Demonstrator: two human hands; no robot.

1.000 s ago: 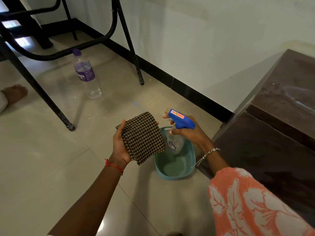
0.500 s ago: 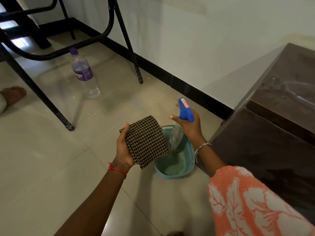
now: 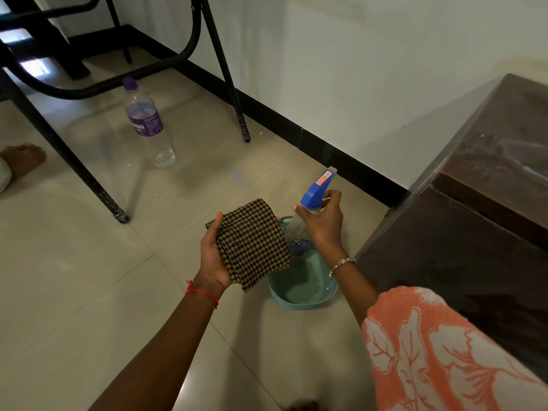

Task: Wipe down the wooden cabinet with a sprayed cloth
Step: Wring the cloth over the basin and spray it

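Your left hand (image 3: pixel 212 259) is gripping the folded checked cloth (image 3: pixel 252 241), thumb hooked over its top edge. Your right hand (image 3: pixel 323 223) is wrapped round the neck of the blue-topped spray bottle (image 3: pixel 315 194), held just right of the cloth, over the teal basin (image 3: pixel 305 292) on the floor (image 3: pixel 74 277). The dark wooden cabinet (image 3: pixel 474 232) sits to your right by the wall, neither hand on it. A purple-label water bottle (image 3: pixel 148 126) stands further back.

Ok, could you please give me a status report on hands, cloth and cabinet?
Left hand holds brown checked cloth. Right hand grips clear spray bottle with blue head. Dark wooden cabinet untouched. Teal plastic basin below hands.
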